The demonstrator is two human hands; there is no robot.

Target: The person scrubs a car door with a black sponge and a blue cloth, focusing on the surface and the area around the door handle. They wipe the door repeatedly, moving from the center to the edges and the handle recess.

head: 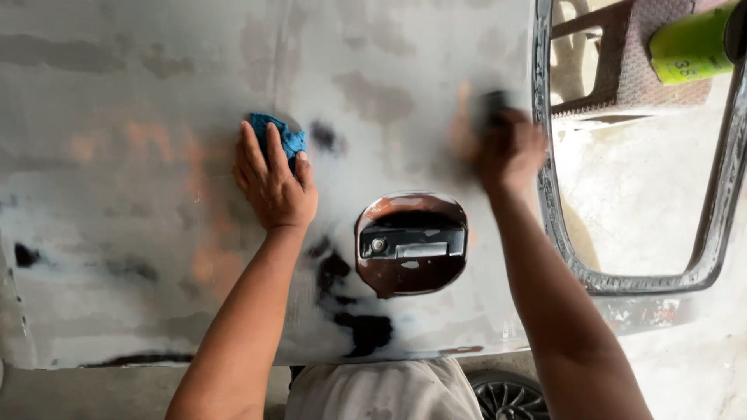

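The left hand lies flat on a grey, primer-coated car door panel, its fingers spread and pressing a crumpled blue cloth against the metal; the cloth sticks out just beyond the fingertips, pinned under them rather than gripped in a fist. The right hand is blurred with motion near the panel's window edge; its fingers look curled around a small dark sanding block, though the blur hides the exact grip. Between the 2 hands and a little lower sits the recessed door handle, brown in its cup with a dark lever; black patches and orange-tinged patches show through the grey around it.

Judging from this, the work in hand is rubbing down the surface by the window frame — it would go best with the block kept flat, pressure even, strokes overlapping, and care not to dig into the frame's edge; the cloth hand steadies the panel and is near enough to wipe dust away.

Beyond the window opening a brown woven stool stands on a pale floor, with a lime-green cylinder at the top corner; a dark wheel shows below the panel.
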